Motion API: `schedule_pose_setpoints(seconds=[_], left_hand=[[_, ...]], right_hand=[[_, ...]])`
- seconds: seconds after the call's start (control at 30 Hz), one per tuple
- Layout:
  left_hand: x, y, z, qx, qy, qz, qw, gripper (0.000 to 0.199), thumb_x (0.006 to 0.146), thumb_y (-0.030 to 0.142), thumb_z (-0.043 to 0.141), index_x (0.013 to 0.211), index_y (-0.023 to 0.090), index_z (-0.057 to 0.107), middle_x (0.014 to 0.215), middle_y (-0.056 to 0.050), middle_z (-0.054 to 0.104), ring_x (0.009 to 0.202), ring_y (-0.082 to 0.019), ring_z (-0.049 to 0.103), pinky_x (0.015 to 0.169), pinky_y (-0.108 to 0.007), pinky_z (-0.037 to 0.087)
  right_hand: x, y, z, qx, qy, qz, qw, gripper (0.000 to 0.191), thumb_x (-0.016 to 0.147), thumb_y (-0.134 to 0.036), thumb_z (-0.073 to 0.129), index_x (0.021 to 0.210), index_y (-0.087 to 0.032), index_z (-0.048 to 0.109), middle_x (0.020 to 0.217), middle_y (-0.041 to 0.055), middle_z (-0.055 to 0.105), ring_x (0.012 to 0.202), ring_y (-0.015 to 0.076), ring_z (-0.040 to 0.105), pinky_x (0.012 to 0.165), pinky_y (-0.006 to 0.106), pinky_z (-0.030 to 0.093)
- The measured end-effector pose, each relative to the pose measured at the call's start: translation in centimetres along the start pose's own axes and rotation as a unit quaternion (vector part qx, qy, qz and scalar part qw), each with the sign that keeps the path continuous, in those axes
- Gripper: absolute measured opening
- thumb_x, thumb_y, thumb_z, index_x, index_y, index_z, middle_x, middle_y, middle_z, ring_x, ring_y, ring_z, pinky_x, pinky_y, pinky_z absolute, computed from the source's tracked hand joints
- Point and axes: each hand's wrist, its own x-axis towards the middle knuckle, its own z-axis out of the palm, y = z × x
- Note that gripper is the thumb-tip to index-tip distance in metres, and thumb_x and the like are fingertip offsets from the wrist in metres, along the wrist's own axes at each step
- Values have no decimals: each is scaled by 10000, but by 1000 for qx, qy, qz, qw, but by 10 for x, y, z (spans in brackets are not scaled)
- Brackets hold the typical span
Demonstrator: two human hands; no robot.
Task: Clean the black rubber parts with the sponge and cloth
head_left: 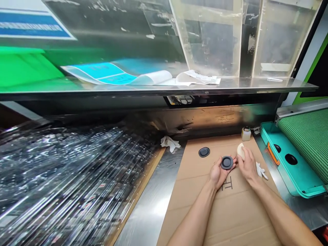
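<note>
My left hand (217, 173) holds a dark grey round rubber-like part (227, 163) with a raised rim, its face turned up. Close by on the right, my right hand (246, 164) grips a pale cream pad (240, 150), which looks like a sponge. The pad and the round part are apart. A second dark round part (204, 152) lies on the cardboard sheet (197, 191), beyond my left hand. Behind my right hand stands a small bottle (246, 133) with a dark cap. A white glove (261, 170) lies beside my right wrist.
Stacked clear plastic-wrapped material (77, 184) fills the left side. Another white glove (170, 144) lies at the cardboard's far left. To the right, a teal tray (289, 174) holds dark round parts beside a green conveyor belt (307, 133). A metal shelf (159, 89) with papers crosses the back.
</note>
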Motion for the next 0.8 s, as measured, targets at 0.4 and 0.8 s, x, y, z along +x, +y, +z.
schedule_pose_setpoints(seconds=[0.4,0.8], left_hand=[[-7,-5,8,52,-34,52,997,322,928,383,634,1080,112,721,1169,-155,729,1221,-301,626,1089,-452,466],[-7,-1,6,37,0,18,999,294,982,323,535,1047,101,717,1168,-169,732,1198,-296,648,1084,-485,488]], right_hand=[[-8,-17,-18,142,-184,83,969,271,885,-387,642,1114,-263,717,1043,21,761,944,205,700,861,330,519],[-4,-26,-20,18,-179,78,981,269,961,-351,555,1171,-267,699,1114,32,761,980,198,710,853,280,503]])
